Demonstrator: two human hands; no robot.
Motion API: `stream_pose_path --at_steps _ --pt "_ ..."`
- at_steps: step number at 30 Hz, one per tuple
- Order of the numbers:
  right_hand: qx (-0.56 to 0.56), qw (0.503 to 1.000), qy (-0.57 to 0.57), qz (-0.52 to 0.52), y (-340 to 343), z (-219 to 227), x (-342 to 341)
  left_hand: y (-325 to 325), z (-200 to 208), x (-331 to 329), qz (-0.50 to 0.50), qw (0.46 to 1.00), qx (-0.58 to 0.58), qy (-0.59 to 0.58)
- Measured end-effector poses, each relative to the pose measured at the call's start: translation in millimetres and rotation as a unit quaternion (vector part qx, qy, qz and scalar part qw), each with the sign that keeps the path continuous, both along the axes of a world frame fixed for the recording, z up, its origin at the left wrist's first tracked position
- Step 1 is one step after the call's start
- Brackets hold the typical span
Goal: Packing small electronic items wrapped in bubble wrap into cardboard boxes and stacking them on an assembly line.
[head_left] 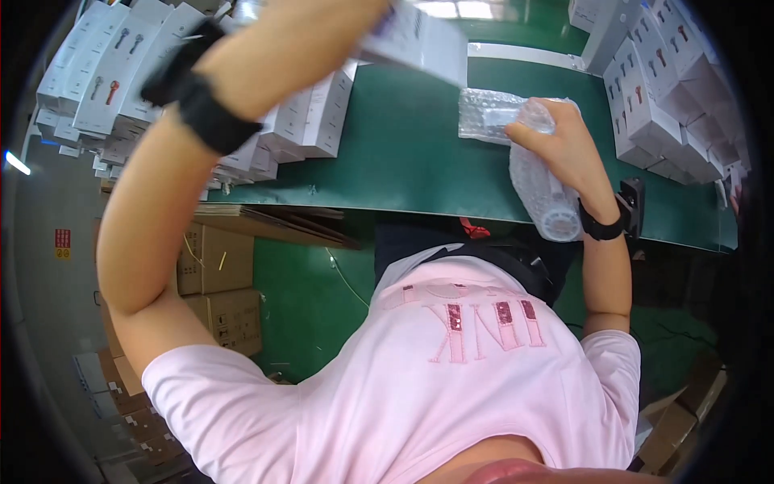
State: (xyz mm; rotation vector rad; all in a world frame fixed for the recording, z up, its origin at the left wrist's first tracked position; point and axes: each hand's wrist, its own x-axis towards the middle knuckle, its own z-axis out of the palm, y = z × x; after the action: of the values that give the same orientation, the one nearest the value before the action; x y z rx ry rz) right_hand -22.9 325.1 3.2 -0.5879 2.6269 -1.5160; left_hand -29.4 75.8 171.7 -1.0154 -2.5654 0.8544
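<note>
My right hand [568, 149] wraps around a clear bubble-wrapped cylinder [548, 206], its round end pointing toward me over the near table edge. Another flat stretch of bubble wrap [486, 114] lies beside my thumb; whether it joins the held piece I cannot tell. My left arm reaches up across the view, and my left hand [318, 32] is partly cut off by the top edge. A tilted white box [419, 44] extends from that hand, above the green tabletop [403, 161]. The left fingers themselves are out of sight.
Stacks of white boxes stand on the left [109, 77] and right [657, 105] of the table. Flattened cardboard [274, 222] sits beneath the tabletop, with brown cartons [230, 323] on the floor at left. An opened carton [673, 431] is at lower right.
</note>
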Motion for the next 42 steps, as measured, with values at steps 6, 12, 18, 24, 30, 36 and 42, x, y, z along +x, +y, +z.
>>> stream_pose_path --at_steps 6,12,18,24,30,36,42 --pt "-0.034 0.999 -0.034 -0.002 5 -6 3 -24 -72 -18 -0.032 0.999 -0.034 0.005" --pt "-0.387 0.895 -0.209 0.074 32 -3 -11 -13 -42 -14 -0.011 0.989 -0.131 0.070" --pt "-0.573 0.764 -0.290 0.056 22 -25 -46 4 -11 -18 -0.034 0.975 -0.184 0.120" --pt "-0.684 0.699 -0.207 0.025 61 15 -34 -25 7 7 0.072 0.772 0.479 -0.411" --pt "-0.581 0.776 -0.030 0.246 63 121 31 -63 -166 43 -0.042 0.276 0.831 -0.481" --pt "-0.535 0.819 0.159 -0.133 -4 153 17 -23 -250 25 -0.128 0.307 0.863 -0.380" --pt "-0.611 0.738 0.155 0.241 -73 147 -17 -7 -237 20 -0.100 0.257 0.895 -0.350"
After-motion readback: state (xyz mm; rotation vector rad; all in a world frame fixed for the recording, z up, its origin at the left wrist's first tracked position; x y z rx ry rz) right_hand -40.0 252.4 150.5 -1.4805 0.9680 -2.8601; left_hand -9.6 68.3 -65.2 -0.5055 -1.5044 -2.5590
